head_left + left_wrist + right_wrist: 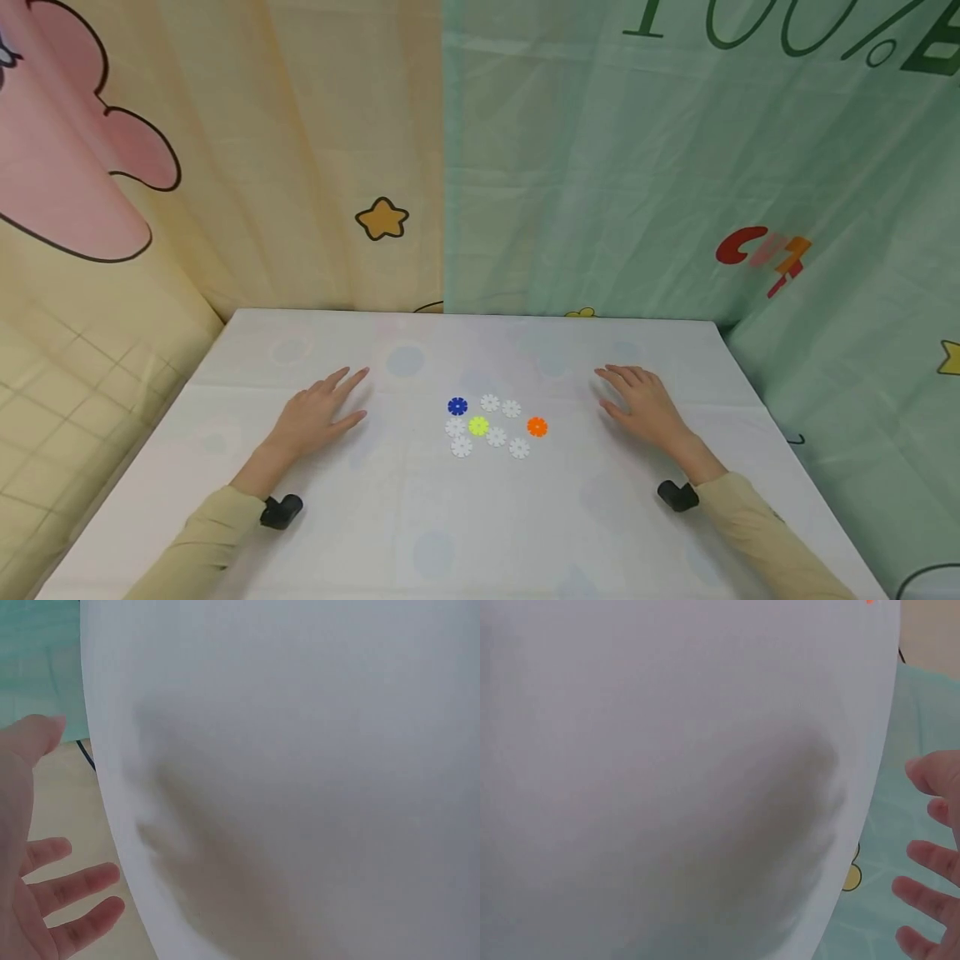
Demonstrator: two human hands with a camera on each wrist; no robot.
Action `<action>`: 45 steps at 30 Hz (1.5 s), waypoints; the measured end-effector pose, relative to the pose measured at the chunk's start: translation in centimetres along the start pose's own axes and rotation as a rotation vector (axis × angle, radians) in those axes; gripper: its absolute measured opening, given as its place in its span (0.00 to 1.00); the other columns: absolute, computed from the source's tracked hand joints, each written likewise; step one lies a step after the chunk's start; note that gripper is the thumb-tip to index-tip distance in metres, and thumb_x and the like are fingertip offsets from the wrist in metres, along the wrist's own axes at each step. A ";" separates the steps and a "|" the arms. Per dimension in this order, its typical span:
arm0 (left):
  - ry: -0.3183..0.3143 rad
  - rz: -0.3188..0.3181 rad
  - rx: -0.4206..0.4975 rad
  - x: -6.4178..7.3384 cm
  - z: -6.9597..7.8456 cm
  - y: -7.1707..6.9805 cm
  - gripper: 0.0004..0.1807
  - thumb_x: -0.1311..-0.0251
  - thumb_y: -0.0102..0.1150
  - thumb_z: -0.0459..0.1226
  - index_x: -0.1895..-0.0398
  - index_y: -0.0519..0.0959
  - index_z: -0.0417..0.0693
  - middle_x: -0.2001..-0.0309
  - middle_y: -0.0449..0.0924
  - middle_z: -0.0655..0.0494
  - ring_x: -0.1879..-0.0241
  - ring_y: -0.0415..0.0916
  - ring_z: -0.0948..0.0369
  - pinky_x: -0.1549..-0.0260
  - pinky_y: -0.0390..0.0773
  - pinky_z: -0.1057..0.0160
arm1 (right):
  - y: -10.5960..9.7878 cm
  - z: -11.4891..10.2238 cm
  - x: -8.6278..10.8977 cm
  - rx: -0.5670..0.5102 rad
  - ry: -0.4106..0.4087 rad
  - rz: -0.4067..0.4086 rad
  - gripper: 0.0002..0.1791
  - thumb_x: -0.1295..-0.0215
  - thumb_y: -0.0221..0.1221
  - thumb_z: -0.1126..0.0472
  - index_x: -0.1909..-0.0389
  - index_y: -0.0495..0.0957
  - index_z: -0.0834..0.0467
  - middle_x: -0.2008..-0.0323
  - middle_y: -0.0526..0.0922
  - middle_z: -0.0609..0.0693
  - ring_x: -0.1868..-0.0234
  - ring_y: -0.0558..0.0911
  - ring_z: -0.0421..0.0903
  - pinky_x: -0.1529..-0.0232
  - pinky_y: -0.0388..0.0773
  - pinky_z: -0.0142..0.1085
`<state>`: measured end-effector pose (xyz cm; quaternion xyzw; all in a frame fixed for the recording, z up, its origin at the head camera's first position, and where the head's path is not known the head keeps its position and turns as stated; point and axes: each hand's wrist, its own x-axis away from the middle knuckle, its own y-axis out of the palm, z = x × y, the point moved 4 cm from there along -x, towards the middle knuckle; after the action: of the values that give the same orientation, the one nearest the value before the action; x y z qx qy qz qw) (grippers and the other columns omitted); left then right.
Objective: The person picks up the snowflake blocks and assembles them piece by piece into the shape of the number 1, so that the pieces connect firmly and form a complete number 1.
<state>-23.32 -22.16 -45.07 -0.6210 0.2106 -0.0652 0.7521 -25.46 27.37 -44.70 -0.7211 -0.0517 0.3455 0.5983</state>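
Several small notched discs lie flat in a loose cluster at the middle of the table. Among them are a blue disc [457, 406], a yellow-green disc [478, 426] and an orange disc [537, 427]; the others, such as this white disc [519, 448], are white. To the left of the cluster my left hand [311, 417] hovers over the cloth, its fingers spread and holding nothing. On the other side, nearest the orange disc, my right hand [637, 404] is also held above the table with loosely extended fingers and nothing in it. Both wrist views show mostly cloth and hand shadows.
A white cloth with faint dots covers the table [435, 517]. Behind it hang a cream curtain [315, 167] and a green curtain [570, 183], close to the table's far edge. A black wrist camera [282, 512] sits under the left wrist, another black camera [678, 496] under the right.
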 end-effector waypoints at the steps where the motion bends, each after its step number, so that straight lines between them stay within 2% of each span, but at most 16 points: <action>1: 0.002 0.018 0.001 -0.1 0.3 -0.1 0.36 0.40 0.61 0.50 0.29 0.61 0.52 0.36 0.68 0.35 0.50 0.76 0.39 0.62 0.78 0.42 | 0.1 -0.2 0.0 -0.011 0.012 -0.002 0.28 0.44 0.67 0.59 0.42 0.74 0.59 0.46 0.78 0.60 0.47 0.76 0.59 0.49 0.70 0.59; 4: 0.000 0.068 0.023 -0.6 1.2 -0.4 0.35 0.42 0.63 0.47 0.31 0.64 0.50 0.39 0.71 0.37 0.53 0.78 0.41 0.69 0.79 0.46 | 0.3 -0.8 -0.2 -0.041 0.040 -0.012 0.26 0.44 0.67 0.60 0.43 0.75 0.58 0.48 0.79 0.58 0.49 0.77 0.58 0.51 0.71 0.57; 9: -0.013 0.110 0.085 -1.3 2.7 -0.8 0.30 0.44 0.66 0.43 0.38 0.72 0.48 0.47 0.78 0.42 0.53 0.79 0.44 0.69 0.80 0.48 | 0.4 -2.0 -0.4 -0.073 0.069 -0.021 0.25 0.44 0.67 0.61 0.44 0.76 0.58 0.50 0.81 0.56 0.51 0.78 0.57 0.54 0.73 0.54; 14: -0.037 0.092 0.141 -2.2 4.5 -0.6 0.23 0.44 0.66 0.42 0.45 0.78 0.48 0.51 0.81 0.45 0.51 0.79 0.46 0.64 0.80 0.48 | 0.5 -3.1 -0.9 -0.114 0.082 -0.008 0.23 0.44 0.67 0.63 0.46 0.77 0.57 0.53 0.83 0.55 0.54 0.79 0.54 0.56 0.74 0.51; 21: -0.088 0.023 0.223 -3.2 6.7 0.2 0.15 0.47 0.68 0.41 0.55 0.84 0.51 0.62 0.85 0.53 0.62 0.78 0.57 0.70 0.77 0.61 | 0.9 -4.7 -1.6 -0.209 0.077 0.027 0.21 0.47 0.68 0.65 0.50 0.80 0.57 0.56 0.85 0.51 0.59 0.80 0.50 0.60 0.76 0.45; 26: -0.099 0.007 0.258 -3.8 7.8 0.8 0.13 0.47 0.69 0.41 0.57 0.85 0.52 0.59 0.84 0.54 0.60 0.76 0.57 0.67 0.77 0.59 | 1.6 -5.6 -1.8 -0.274 0.111 0.011 0.22 0.48 0.70 0.64 0.50 0.80 0.56 0.60 0.85 0.50 0.64 0.79 0.46 0.64 0.76 0.37; 29: -0.114 0.017 0.287 -4.2 8.3 1.1 0.13 0.48 0.70 0.41 0.58 0.85 0.52 0.57 0.84 0.53 0.56 0.75 0.55 0.65 0.78 0.56 | 2.0 -5.8 -1.9 -0.329 0.154 -0.002 0.22 0.48 0.70 0.63 0.50 0.80 0.56 0.61 0.85 0.50 0.66 0.78 0.45 0.66 0.76 0.35; 32: -0.146 -0.013 0.338 -4.5 8.8 1.5 0.13 0.48 0.70 0.42 0.59 0.85 0.53 0.58 0.83 0.54 0.57 0.74 0.57 0.64 0.77 0.57 | 2.4 -5.9 -1.9 -0.408 0.225 -0.028 0.22 0.47 0.70 0.62 0.50 0.79 0.56 0.62 0.84 0.49 0.66 0.77 0.43 0.66 0.75 0.33; 35: -0.188 -0.067 0.415 -4.7 9.4 2.0 0.12 0.48 0.70 0.41 0.59 0.84 0.53 0.63 0.83 0.56 0.63 0.74 0.60 0.67 0.74 0.61 | 2.8 -6.1 -2.0 -0.518 0.311 -0.072 0.21 0.46 0.69 0.63 0.50 0.79 0.58 0.62 0.84 0.50 0.68 0.76 0.42 0.68 0.74 0.30; 38: -0.223 -0.092 0.490 -4.9 10.0 2.6 0.10 0.47 0.69 0.40 0.60 0.84 0.54 0.68 0.83 0.59 0.70 0.72 0.63 0.70 0.71 0.65 | 3.1 -6.4 -2.0 -0.617 0.382 -0.113 0.20 0.46 0.68 0.65 0.50 0.78 0.60 0.63 0.84 0.52 0.70 0.75 0.43 0.71 0.73 0.29; 41: -0.253 -0.092 0.542 -5.1 10.3 3.4 0.10 0.47 0.70 0.40 0.61 0.84 0.55 0.72 0.82 0.61 0.73 0.72 0.64 0.71 0.70 0.65 | 3.4 -6.9 -2.0 -0.667 0.429 -0.151 0.20 0.46 0.67 0.66 0.50 0.78 0.60 0.63 0.84 0.53 0.72 0.74 0.42 0.73 0.72 0.28; 45: -0.304 -0.106 0.565 -5.3 10.6 4.5 0.10 0.50 0.72 0.41 0.63 0.84 0.55 0.73 0.81 0.62 0.73 0.74 0.64 0.71 0.70 0.65 | 3.9 -7.3 -2.1 -0.668 0.468 -0.205 0.20 0.46 0.68 0.66 0.50 0.78 0.59 0.62 0.84 0.53 0.72 0.73 0.42 0.73 0.71 0.28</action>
<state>-24.66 -9.66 -46.66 -0.4007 0.0369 -0.0667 0.9130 -24.25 19.19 -46.99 -0.9256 -0.0949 0.0755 0.3586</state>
